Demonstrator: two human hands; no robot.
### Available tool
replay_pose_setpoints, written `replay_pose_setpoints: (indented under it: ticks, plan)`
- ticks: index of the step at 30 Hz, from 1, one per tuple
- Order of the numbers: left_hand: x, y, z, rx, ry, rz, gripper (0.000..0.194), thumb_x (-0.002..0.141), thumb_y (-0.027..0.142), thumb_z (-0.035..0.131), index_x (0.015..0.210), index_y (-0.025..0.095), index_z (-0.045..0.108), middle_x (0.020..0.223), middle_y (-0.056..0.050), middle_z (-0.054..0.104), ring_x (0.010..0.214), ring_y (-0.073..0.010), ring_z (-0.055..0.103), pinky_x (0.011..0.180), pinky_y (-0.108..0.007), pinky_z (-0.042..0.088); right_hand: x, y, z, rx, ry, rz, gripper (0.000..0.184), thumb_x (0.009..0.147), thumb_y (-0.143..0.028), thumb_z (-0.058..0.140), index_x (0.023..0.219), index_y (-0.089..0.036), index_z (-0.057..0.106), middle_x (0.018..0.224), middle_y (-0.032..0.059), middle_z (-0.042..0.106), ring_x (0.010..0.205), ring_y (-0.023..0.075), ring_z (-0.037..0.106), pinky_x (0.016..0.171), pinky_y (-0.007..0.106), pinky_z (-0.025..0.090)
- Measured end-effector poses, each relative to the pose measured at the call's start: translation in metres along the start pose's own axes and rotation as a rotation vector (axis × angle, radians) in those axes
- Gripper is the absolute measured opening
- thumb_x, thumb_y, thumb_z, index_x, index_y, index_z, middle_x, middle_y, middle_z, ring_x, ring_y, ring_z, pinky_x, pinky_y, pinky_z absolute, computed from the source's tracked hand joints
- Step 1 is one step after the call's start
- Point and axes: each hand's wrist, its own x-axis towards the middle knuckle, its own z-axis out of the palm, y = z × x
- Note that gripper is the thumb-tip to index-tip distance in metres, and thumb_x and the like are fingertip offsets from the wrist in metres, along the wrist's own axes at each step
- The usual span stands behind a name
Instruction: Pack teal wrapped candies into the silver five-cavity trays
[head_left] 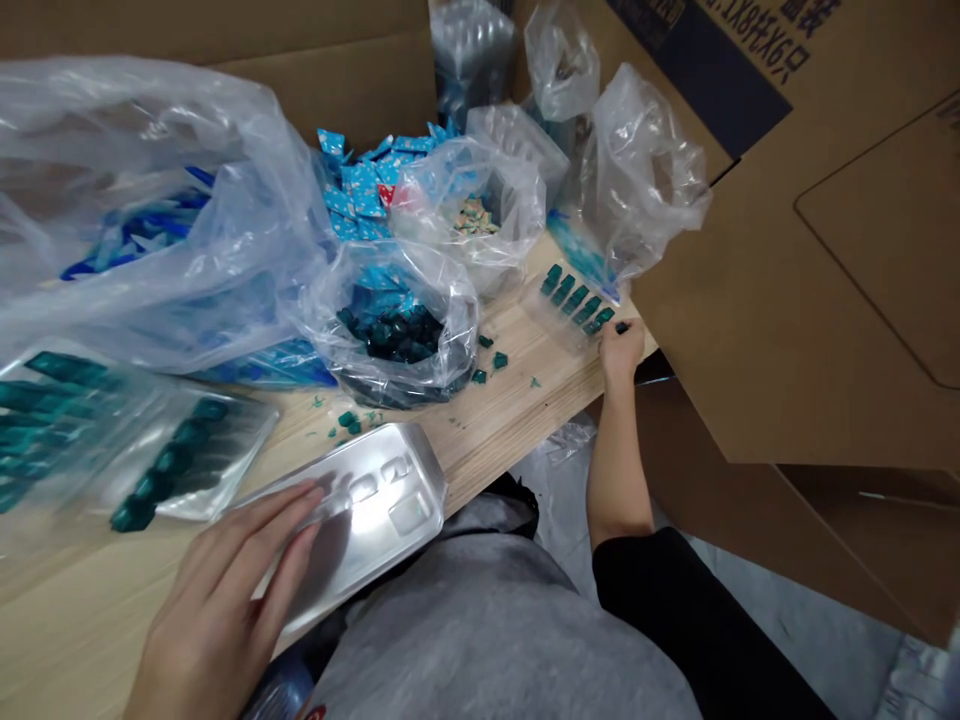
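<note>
Left hand (225, 570) half-open over near tray (409, 515), contact unclear. Right hand (621, 352) curled closed on dark piece (622, 327), right by far tray (574, 343). Near tray's at table (487, 450) edge; body bump could tip it off.

The counter (510, 425) is pale, grained wood. At its near edge, the tray (360, 525) looks smooth, glossy, clear plastic; farther in, a shiny, crinkled plastic bag (460, 318) holds glossy green pieces (401, 335). Beyond the right corner, the box (772, 290) is matt cardboard.
</note>
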Motion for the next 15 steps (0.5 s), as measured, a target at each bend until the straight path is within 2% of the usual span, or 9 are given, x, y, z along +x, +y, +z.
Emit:
replay_pose_setpoints:
  ticks: [6, 11, 13, 15]
  plan:
    - [0.000, -0.003, -0.002, 0.080, -0.015, 0.074, 0.038, 0.096, 0.020, 0.058, 0.133, 0.017, 0.060, 0.111, -0.009, 0.070, 0.096, -0.0224, 0.068, 0.088, -0.035, 0.051, -0.009, -0.002, 0.003, -0.006, 0.026, -0.030, 0.009, 0.092, -0.021, 0.065, 0.092, -0.014, 0.059, 0.084, -0.0012, 0.059, 0.074, 0.0131, 0.057, 0.074, 0.031, 0.050]
    - [-0.005, -0.005, -0.004, 0.032, -0.016, 0.033, 0.044, 0.095, 0.021, 0.060, 0.138, 0.023, 0.058, 0.115, -0.005, 0.070, 0.098, -0.0210, 0.068, 0.089, -0.033, 0.051, -0.023, -0.013, -0.011, 0.083, 0.046, -0.062, 0.007, 0.088, -0.012, 0.059, 0.086, -0.017, 0.053, 0.080, -0.0007, 0.054, 0.075, 0.0151, 0.054, 0.076, 0.031, 0.044]
    - [-0.006, -0.003, -0.006, -0.014, -0.014, -0.002, 0.047, 0.093, 0.019, 0.062, 0.139, 0.026, 0.057, 0.117, -0.003, 0.070, 0.100, -0.0204, 0.067, 0.091, -0.032, 0.050, -0.040, -0.020, -0.023, 0.153, 0.033, -0.093, 0.001, 0.090, -0.017, 0.051, 0.091, -0.018, 0.052, 0.084, 0.0018, 0.054, 0.077, 0.0158, 0.054, 0.073, 0.030, 0.043]
    - [-0.002, 0.003, -0.008, -0.066, -0.003, -0.054, 0.045, 0.091, 0.017, 0.064, 0.136, 0.026, 0.060, 0.118, -0.002, 0.070, 0.102, -0.0194, 0.067, 0.091, -0.031, 0.051, -0.067, -0.029, -0.035, 0.233, -0.068, -0.120, 0.014, 0.092, -0.026, 0.045, 0.100, -0.018, 0.054, 0.087, 0.0018, 0.055, 0.069, 0.0139, 0.053, 0.063, 0.028, 0.042]
